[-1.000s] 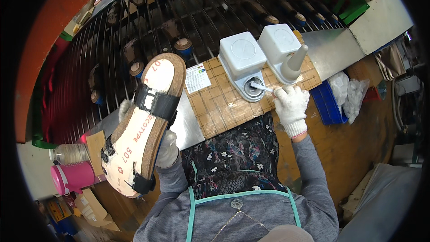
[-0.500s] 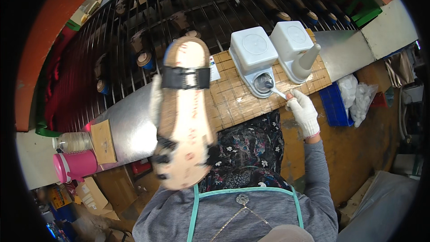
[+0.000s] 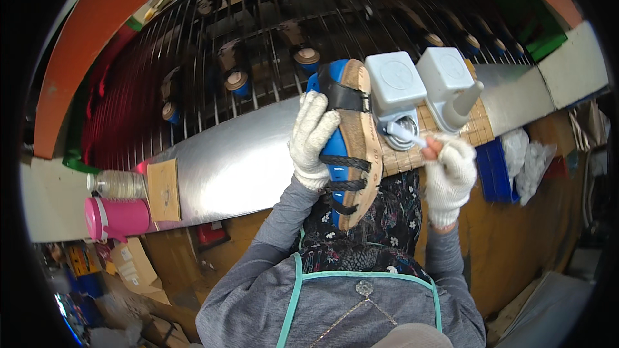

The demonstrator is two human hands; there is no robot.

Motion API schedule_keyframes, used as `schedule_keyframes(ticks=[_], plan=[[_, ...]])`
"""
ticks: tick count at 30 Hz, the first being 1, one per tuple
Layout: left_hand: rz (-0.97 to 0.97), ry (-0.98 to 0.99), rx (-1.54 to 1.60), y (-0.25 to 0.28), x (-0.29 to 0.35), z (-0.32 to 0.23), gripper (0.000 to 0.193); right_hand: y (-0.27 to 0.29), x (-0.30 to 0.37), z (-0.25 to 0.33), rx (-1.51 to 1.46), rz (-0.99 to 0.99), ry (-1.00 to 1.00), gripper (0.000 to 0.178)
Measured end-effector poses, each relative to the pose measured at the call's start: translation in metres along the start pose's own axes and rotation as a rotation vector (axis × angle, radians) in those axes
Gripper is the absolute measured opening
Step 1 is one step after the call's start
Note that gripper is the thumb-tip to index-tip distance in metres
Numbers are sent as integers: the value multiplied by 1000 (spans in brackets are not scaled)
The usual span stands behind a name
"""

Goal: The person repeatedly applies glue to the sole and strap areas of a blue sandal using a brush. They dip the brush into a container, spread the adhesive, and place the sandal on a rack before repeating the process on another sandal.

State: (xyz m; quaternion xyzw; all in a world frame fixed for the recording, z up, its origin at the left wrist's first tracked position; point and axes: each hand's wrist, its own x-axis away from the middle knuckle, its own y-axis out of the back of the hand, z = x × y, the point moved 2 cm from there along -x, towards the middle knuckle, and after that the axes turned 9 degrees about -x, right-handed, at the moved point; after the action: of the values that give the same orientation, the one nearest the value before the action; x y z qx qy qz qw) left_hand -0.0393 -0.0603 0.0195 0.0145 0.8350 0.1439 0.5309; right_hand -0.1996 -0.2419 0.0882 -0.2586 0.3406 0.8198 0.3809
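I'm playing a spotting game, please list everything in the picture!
Sandal: 1, black, tan, blue, centre
Tool: 1, white, right of sandal
Bench: 1, silver, across middle
Board: 1, tan, on bench
Containers: 2, white, on board
Rack: 1, dark, top
Shoes: several, brown, on rack
Jug: 1, pink, left
Jar: 1, clear, above jug
Bin: 1, blue, right
Bags: count unclear, whitish, by bin
Clutter: uncounted, mixed, outer edges
Left hand: 1, white-gloved, holding sandal
Right hand: 1, white-gloved, holding tool
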Motion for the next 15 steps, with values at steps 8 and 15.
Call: schedule_keyframes(ticks=[8, 15], plan=[[50, -71, -91, 19, 13, -3, 55, -47, 32, -4, -564, 214, -537, 17], [83, -122, -114, 27, 13, -7, 59, -62, 14, -13, -508, 147, -430, 16]])
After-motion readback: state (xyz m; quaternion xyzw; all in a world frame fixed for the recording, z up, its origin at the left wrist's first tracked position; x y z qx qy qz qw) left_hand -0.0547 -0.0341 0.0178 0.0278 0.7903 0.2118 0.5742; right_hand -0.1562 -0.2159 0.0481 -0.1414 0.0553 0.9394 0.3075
